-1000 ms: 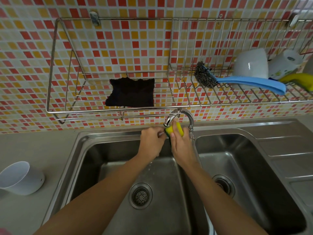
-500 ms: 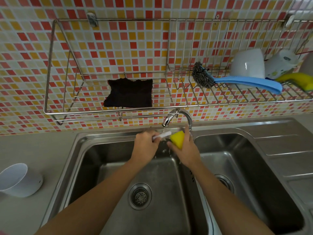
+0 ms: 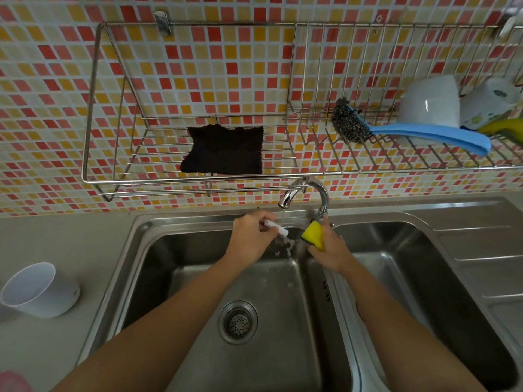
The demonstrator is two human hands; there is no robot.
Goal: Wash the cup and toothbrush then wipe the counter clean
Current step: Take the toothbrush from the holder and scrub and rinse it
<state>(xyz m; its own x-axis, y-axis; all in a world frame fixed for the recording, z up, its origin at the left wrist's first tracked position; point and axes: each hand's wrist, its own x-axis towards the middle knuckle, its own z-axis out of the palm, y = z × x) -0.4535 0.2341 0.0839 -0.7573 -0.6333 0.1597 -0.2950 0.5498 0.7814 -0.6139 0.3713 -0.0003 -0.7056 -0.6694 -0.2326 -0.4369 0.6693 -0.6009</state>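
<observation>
My left hand grips a white toothbrush over the left sink basin, its head under the running stream from the faucet. Just right of it, my right hand holds a yellow sponge beside the faucet base, clear of the brush. A white cup lies tilted on the grey counter at the far left, its mouth turned toward me.
A wire rack on the tiled wall holds a dark cloth, a steel scourer with a blue handle, a white bowl and a mug. The right basin and drainboard lie right.
The sponge and toothbrush were pressed together under the faucet; now the hands have parted, the sponge drawn right and the brush held alone in the water.
</observation>
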